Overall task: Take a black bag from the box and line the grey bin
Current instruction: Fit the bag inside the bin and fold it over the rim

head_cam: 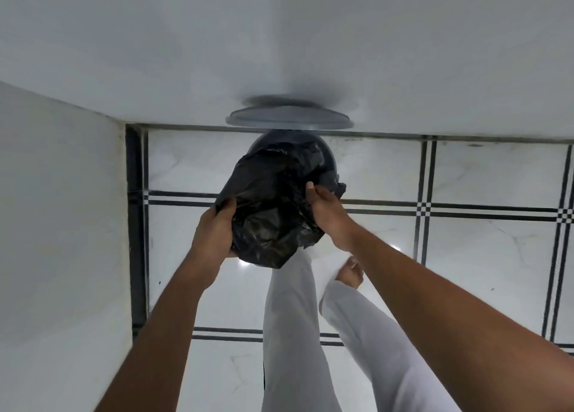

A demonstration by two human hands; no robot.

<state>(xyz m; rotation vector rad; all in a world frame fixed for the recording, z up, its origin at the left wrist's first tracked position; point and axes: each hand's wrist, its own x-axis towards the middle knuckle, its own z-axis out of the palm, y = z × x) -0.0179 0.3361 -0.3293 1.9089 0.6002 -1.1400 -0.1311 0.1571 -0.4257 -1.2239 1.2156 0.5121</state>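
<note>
Item: black bag [273, 206], one, crumpled, held in the air between my hands, above the bin. Left hand [214, 234] at its 8 o'clock, fingers curled round a fold; right hand [326, 212] at 3 o'clock, pinching the edge. I judge it light, limp, slippery film, tear-prone; best taken at the mouth hem.

Item: grey bin [323, 150], one, at 12 o'clock beyond, lid [289, 121] raised. No box in view.

Left hand [214, 231] and right hand [326, 212] grip the black bag [270, 200] (crumpled), seemingly over the grey bin [323, 150].
</note>
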